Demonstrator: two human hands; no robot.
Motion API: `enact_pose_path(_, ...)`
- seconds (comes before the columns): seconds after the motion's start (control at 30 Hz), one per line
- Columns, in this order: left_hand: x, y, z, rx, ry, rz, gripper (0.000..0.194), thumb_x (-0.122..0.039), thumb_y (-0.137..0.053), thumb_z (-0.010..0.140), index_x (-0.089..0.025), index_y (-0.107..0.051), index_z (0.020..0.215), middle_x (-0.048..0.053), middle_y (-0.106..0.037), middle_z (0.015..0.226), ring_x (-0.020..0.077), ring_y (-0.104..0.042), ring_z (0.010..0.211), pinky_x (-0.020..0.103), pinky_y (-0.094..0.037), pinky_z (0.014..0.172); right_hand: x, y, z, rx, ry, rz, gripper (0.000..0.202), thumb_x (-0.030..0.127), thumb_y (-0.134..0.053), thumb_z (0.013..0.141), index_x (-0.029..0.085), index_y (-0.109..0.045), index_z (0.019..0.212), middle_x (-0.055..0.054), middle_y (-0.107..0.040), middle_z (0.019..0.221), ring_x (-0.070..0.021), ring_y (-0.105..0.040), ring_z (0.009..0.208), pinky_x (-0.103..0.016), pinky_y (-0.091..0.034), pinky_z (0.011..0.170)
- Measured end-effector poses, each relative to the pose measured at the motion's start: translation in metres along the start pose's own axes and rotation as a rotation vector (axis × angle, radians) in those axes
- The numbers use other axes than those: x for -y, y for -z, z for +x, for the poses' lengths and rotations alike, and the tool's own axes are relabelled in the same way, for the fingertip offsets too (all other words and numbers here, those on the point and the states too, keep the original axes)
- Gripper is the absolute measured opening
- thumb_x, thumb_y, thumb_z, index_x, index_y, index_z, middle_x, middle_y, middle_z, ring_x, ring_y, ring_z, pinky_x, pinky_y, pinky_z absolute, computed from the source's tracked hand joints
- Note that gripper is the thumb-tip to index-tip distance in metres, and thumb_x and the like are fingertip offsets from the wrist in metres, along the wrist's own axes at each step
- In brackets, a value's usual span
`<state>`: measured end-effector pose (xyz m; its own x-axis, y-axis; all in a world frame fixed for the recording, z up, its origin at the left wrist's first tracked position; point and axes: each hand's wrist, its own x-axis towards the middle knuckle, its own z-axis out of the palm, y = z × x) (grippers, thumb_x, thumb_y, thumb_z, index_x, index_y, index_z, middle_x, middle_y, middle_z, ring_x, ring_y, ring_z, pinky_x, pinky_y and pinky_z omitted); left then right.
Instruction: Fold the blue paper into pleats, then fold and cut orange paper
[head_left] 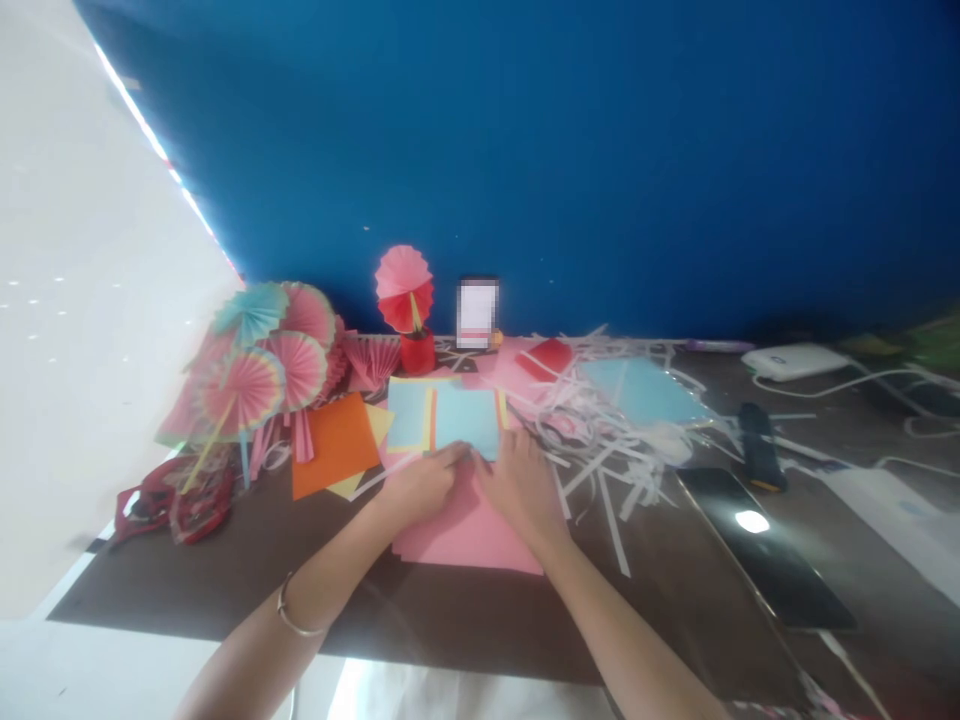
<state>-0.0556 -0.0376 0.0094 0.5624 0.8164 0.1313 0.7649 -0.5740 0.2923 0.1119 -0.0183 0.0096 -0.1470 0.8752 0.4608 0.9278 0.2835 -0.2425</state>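
A light blue sheet (466, 415) with orange and yellow strips along its sides lies over pink paper (469, 530). My left hand (431, 485) presses on its lower edge with the fingers close together. At the sheet's lower right corner, my right hand (519, 485) has thumb and fingers closing on the edge. The fingertips of both hands are blurred and nearly meet. Another blue sheet with yellow edges (407, 405) sits just to the left, beside an orange sheet (335, 443).
Pleated paper fans (240, 385) stand at the left, and a red pot (418, 352) holds another fan. White paper strips (600, 450) are heaped on the right, near a dark phone (769, 550) and a white device with a cable (796, 361).
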Motion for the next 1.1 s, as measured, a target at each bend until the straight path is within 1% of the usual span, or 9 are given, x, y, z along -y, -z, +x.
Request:
enact_pose_path(0.17,0.001,0.007,-0.002,0.020,-0.018,0.042,0.052,0.000,-0.029,0.077,-0.007,-0.041,0.127,0.012,-0.040,0.139,0.0161,-0.033,0.130,0.026,-0.027,0.109,-0.003,0.003,-0.001,0.053,-0.052,0.015,0.026,0.033,-0.050,0.080,0.015,-0.049,0.097,-0.019,-0.053,0.100,-0.0325,-0.050,0.091,-0.044,-0.039,0.075)
enact_pose_path(0.33,0.005,0.012,-0.005,-0.029,-0.024,-0.087,0.049,-0.009,-0.036,0.081,-0.010,-0.041,0.129,0.011,-0.040,0.139,0.0177,-0.035,0.129,0.030,-0.030,0.110,-0.017,0.003,-0.006,0.024,-0.111,0.022,0.029,0.024,-0.051,0.078,0.018,-0.052,0.106,-0.019,-0.050,0.112,-0.0344,-0.047,0.101,-0.047,-0.037,0.078)
enact_pose_path(0.5,0.019,0.011,-0.006,-0.026,0.109,-0.245,0.044,-0.011,-0.037,0.080,-0.017,-0.056,0.118,0.004,-0.038,0.140,0.0198,-0.044,0.123,0.031,-0.036,0.106,-0.023,0.007,-0.006,0.091,-0.165,-0.044,0.033,0.016,-0.046,0.080,0.022,-0.056,0.112,-0.014,-0.049,0.115,-0.0304,-0.047,0.104,-0.044,-0.038,0.082)
enact_pose_path(0.63,0.030,0.009,-0.008,-0.060,0.168,-0.233,0.045,-0.009,-0.038,0.080,-0.018,-0.055,0.120,0.004,-0.040,0.139,0.0198,-0.043,0.124,0.031,-0.035,0.106,-0.028,0.007,-0.005,0.072,-0.175,-0.063,0.037,0.016,-0.044,0.082,0.022,-0.055,0.116,-0.014,-0.050,0.114,-0.0288,-0.049,0.099,-0.043,-0.039,0.081)
enact_pose_path(0.7,0.032,0.008,-0.009,-0.067,0.177,-0.223,0.045,-0.008,-0.037,0.081,-0.018,-0.052,0.122,0.004,-0.039,0.140,0.0196,-0.044,0.123,0.031,-0.036,0.105,-0.032,0.006,-0.004,0.001,-0.116,-0.023,0.033,0.017,-0.045,0.082,0.020,-0.056,0.114,-0.014,-0.051,0.112,-0.0279,-0.048,0.101,-0.042,-0.039,0.083)
enact_pose_path(0.8,0.033,0.005,-0.011,-0.051,0.181,-0.220,0.044,-0.009,-0.035,0.083,-0.017,-0.050,0.124,0.006,-0.036,0.142,0.0200,-0.045,0.123,0.032,-0.037,0.104,-0.037,0.002,0.000,-0.063,0.121,0.076,0.025,0.020,-0.044,0.086,0.019,-0.060,0.106,-0.011,-0.056,0.109,-0.0239,-0.048,0.102,-0.038,-0.036,0.088)
enact_pose_path(0.9,0.033,0.003,-0.010,-0.066,0.154,-0.219,0.043,-0.009,-0.036,0.084,-0.017,-0.050,0.123,0.007,-0.036,0.142,0.0204,-0.043,0.124,0.034,-0.036,0.105,-0.040,-0.002,0.004,0.010,0.366,0.103,0.017,0.024,-0.047,0.087,0.022,-0.064,0.090,-0.006,-0.062,0.103,-0.0209,-0.051,0.096,-0.036,-0.034,0.085)
enact_pose_path(1.0,0.034,0.004,-0.009,-0.099,0.126,-0.209,0.040,-0.010,-0.037,0.084,-0.017,-0.051,0.122,0.007,-0.039,0.140,0.0199,-0.044,0.123,0.032,-0.038,0.103,-0.043,-0.006,0.007,0.088,0.426,0.086,0.017,0.021,-0.048,0.087,0.021,-0.064,0.081,-0.003,-0.066,0.089,-0.0180,-0.053,0.085,-0.034,-0.031,0.080)
enact_pose_path(1.1,0.038,0.005,-0.008,-0.099,0.111,-0.181,0.037,-0.012,-0.039,0.086,-0.019,-0.053,0.120,0.007,-0.041,0.138,0.0195,-0.047,0.121,0.031,-0.041,0.100,-0.048,-0.008,0.008,0.108,0.476,0.047,0.020,0.011,-0.045,0.086,0.020,-0.063,0.083,-0.002,-0.065,0.082,-0.0167,-0.052,0.079,-0.034,-0.029,0.083)
